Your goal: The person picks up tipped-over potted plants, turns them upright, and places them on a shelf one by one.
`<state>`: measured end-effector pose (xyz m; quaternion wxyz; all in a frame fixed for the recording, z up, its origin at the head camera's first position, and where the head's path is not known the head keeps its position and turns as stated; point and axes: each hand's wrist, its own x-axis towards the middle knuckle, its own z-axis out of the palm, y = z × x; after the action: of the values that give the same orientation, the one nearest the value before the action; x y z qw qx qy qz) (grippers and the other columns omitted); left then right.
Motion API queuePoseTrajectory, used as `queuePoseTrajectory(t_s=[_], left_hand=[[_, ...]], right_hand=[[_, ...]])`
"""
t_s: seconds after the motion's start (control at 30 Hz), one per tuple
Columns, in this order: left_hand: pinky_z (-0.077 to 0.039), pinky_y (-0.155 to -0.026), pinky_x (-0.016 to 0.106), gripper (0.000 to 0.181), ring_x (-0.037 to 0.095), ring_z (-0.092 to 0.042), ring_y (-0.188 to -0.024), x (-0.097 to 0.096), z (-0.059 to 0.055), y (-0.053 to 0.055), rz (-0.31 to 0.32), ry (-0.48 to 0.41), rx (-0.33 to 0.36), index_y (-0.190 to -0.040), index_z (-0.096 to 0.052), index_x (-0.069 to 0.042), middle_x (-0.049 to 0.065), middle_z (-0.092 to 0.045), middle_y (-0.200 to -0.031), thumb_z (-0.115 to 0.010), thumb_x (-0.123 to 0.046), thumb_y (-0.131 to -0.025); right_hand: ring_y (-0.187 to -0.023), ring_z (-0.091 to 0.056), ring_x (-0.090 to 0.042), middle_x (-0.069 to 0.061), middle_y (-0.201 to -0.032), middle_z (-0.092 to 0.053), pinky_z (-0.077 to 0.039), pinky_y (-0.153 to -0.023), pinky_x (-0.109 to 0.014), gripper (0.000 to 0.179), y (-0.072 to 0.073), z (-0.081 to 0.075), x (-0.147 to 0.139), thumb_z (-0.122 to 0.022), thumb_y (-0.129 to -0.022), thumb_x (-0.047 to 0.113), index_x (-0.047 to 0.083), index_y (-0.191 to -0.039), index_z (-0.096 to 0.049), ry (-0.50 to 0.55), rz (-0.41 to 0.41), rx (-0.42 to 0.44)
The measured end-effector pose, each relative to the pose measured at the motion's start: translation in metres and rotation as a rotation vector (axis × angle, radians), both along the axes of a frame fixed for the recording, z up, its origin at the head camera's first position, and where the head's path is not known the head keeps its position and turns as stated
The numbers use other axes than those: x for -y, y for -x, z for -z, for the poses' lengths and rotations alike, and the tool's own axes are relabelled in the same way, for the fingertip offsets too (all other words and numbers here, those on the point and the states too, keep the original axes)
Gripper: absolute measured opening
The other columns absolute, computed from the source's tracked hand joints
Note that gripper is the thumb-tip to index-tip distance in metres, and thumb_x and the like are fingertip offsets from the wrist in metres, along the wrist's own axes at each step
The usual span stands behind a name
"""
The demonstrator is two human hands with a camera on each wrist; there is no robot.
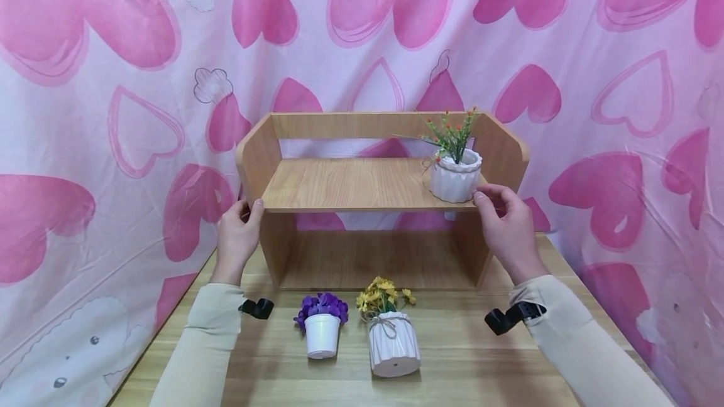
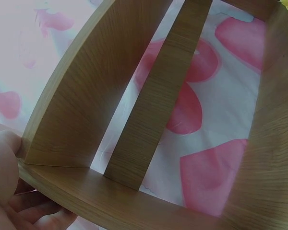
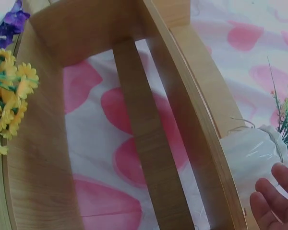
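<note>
A two-tier wooden shelf stands on the table in the head view. My left hand grips the front edge of its left side panel, thumb in front and fingers around the outer side. On the right end of the upper board sits a white fluted pot with green sprigs and small red flowers. My right hand is at this pot's right side, by the shelf's right panel. In the right wrist view its loosely bent fingers lie close against the pot; whether they touch it I cannot tell.
A small white pot with purple flowers stands in front of the shelf. To its right, a white fluted pot with yellow flowers and a twine bow is on the wooden table. A pink heart-patterned curtain hangs behind.
</note>
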<state>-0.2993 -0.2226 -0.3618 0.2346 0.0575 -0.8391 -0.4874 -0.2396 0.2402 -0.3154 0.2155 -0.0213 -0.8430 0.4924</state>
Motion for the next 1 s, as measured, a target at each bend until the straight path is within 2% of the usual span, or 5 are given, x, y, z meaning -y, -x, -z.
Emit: queuePoseTrajectory(t_s=[0.07,0.27,0.43,0.53,1.0], left_hand=[[-0.054,-0.115,0.059,0.062,0.045,-0.064,-0.138,0.0,0.0,0.0,0.001,0.0,-0.002,-0.149,-0.06,0.003,0.029,-0.064,-0.148,-0.055,-0.046,-0.111],[-0.055,-0.114,0.059,0.06,0.045,-0.065,-0.136,0.0,0.0,0.0,0.002,0.001,-0.018,-0.147,-0.061,0.004,0.03,-0.065,-0.146,-0.056,-0.044,-0.111],[-0.055,-0.114,0.059,0.061,0.046,-0.065,-0.136,0.0,0.0,0.0,0.001,0.007,-0.009,-0.147,-0.061,0.003,0.03,-0.065,-0.146,-0.055,-0.045,-0.111],[-0.055,-0.114,0.059,0.061,0.046,-0.065,-0.136,0.0,0.0,0.0,0.002,0.005,-0.006,-0.147,-0.061,0.003,0.03,-0.065,-0.147,-0.055,-0.045,-0.111],[-0.055,-0.115,0.059,0.061,0.045,-0.065,-0.136,0.0,0.001,0.0,0.0,-0.001,-0.004,-0.148,-0.061,0.002,0.029,-0.065,-0.147,-0.055,-0.045,-0.111]], right_hand=[[-0.127,-0.059,-0.026,-0.012,-0.143,-0.065,-0.055,-0.1,-0.026,0.056,-0.003,0.001,0.001,-0.053,-0.11,0.053,0.015,-0.15,-0.059,0.001,-0.009,0.017],[-0.128,-0.062,-0.028,-0.011,-0.142,-0.066,-0.057,-0.112,-0.034,0.057,-0.007,0.008,0.004,-0.054,-0.11,0.056,0.016,-0.15,-0.06,0.002,-0.055,0.065],[-0.123,-0.063,-0.029,-0.014,-0.135,-0.068,-0.052,-0.093,-0.01,0.056,-0.01,0.014,0.006,-0.054,-0.11,0.056,0.014,-0.146,-0.062,0.005,-0.086,0.094],[-0.124,-0.064,-0.032,-0.015,-0.135,-0.069,-0.05,-0.088,-0.005,0.059,-0.011,0.018,0.007,-0.054,-0.109,0.057,0.013,-0.147,-0.062,0.006,-0.112,0.13],[-0.122,-0.067,-0.031,-0.017,-0.13,-0.072,-0.053,-0.095,-0.019,0.058,-0.015,0.043,0.016,-0.054,-0.11,0.055,0.009,-0.144,-0.063,-0.05,-0.147,0.217]])
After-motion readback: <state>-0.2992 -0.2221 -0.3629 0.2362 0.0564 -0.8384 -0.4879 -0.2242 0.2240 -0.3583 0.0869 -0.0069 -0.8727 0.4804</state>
